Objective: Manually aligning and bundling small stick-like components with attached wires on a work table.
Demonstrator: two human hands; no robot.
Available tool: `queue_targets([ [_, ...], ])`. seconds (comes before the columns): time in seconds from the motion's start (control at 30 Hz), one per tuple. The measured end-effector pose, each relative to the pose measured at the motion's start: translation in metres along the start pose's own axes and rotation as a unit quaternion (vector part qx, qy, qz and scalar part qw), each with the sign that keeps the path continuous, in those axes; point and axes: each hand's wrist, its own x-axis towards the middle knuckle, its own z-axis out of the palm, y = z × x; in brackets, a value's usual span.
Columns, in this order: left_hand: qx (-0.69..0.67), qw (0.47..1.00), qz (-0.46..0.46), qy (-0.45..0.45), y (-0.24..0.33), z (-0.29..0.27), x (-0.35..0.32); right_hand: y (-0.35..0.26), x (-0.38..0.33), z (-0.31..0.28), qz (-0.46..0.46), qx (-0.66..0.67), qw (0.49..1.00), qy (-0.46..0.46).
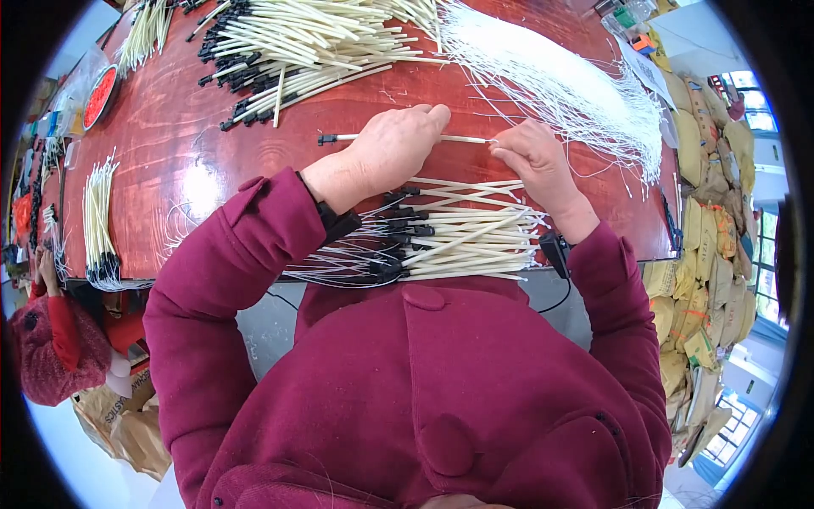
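My left hand [394, 144] is closed round a thin cream tube, held level above the table. The tube's black end piece [326, 139] sticks out to the left of that hand. At the tube's right end, my right hand [536, 161] pinches what looks like the tip of a thin white wire, mostly hidden by the fingers. Just below both hands lies a stack of similar cream tubes [475, 231] with black ends to the left. Thin white wires [339, 254] trail leftward from those ends.
A large pile of cream tubes [314, 38] with black ends lies at the far side. Right of it spreads a bundle of white wires [551, 76]. A red-filled dish [100, 96] and a tube bundle [100, 212] are at left, near another person [64, 343]. Sacks [704, 280] are stacked at right.
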Motion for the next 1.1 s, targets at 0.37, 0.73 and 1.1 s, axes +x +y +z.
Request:
queue_targets([
  [0.37,-0.043,0.999,-0.019,0.022,0.005,-0.004,-0.005,-0.023,0.003,0.003,0.036,-0.002,0.998,0.046],
  [0.73,-0.064,0.997,-0.029,0.022,0.009,-0.007,-0.009,-0.033,0.003,0.004,-0.038,-0.063,0.994,0.086],
  [1.1,-0.139,0.990,-0.016,0.032,0.010,-0.012,-0.011,-0.035,0.006,0.008,-0.037,-0.052,0.992,0.112],
])
